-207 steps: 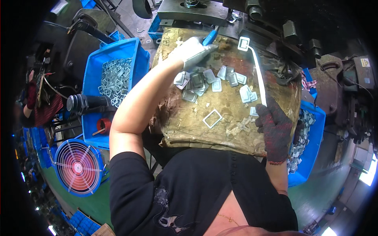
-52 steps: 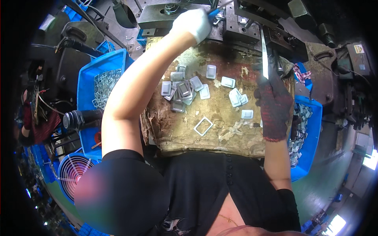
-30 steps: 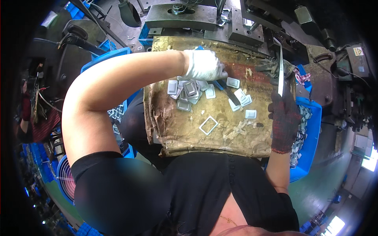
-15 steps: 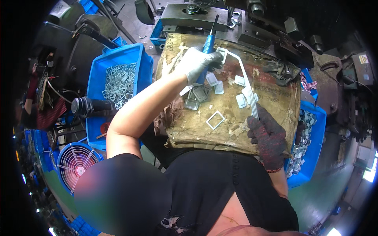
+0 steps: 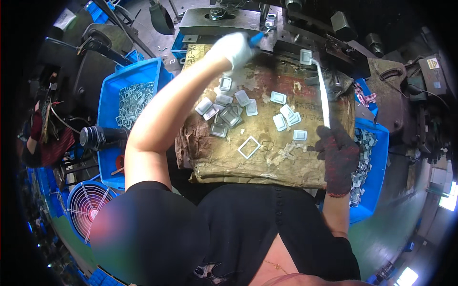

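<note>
My left hand (image 5: 234, 50), in a white glove, is closed around a blue-handled tool (image 5: 256, 39) over the far side of the work surface. Its slim tip reaches toward the machine's metal base and is blurred. A dark knitted glove covers my right hand (image 5: 339, 162), which grips the near end of a long, pale tweezers-like tool (image 5: 324, 97) with a bent far end. At that end sits a small rectangular metal piece (image 5: 306, 56), close to the machine's edge. Several similar shallow metal pieces (image 5: 242, 98) lie on the worn, brown cardboard-covered surface (image 5: 214, 164), beside a thin rectangular frame (image 5: 249, 147).
A blue bin (image 5: 110, 95) of thin metal frames stands at the left, and another blue bin (image 5: 379, 162) of metal pieces at the right. Heavy machine parts (image 5: 191, 21) line the far edge. A round fan (image 5: 90, 209) is at lower left.
The tweezers-like tool has swung right and away from my left hand, carrying the metal piece. My left hand has moved farther off with the blue-handled tool. Pieces it covered now show.
</note>
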`<state>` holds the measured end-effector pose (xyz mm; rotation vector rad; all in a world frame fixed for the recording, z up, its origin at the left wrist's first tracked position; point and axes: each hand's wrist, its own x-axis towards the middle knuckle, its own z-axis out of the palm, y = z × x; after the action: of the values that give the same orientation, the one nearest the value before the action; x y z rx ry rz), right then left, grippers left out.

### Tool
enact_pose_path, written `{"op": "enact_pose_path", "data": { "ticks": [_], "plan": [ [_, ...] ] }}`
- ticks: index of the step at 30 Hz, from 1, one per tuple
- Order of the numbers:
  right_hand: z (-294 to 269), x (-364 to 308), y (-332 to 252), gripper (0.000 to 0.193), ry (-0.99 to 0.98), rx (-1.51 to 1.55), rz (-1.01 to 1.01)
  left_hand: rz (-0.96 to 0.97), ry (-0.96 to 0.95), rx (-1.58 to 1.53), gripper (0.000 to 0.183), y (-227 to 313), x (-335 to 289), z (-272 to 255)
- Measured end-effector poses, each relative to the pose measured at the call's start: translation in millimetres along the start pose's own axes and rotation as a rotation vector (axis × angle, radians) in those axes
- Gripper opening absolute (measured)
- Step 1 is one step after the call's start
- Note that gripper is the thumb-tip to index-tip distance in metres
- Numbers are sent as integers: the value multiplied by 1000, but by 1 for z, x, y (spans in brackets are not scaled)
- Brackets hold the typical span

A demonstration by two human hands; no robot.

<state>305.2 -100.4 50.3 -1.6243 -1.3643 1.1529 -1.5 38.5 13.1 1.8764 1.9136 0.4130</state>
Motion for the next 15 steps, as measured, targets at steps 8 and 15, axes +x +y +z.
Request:
{"op": "enact_pose_path", "data": {
  "ticks": [8,15],
  "plan": [
    [1,37,-30,40,56,-107,-22,19,-231,482,29,48,66,-29],
    [29,68,-28,36,11,0,-78,-129,103,11,34,8,34,-7]
  ]
}}
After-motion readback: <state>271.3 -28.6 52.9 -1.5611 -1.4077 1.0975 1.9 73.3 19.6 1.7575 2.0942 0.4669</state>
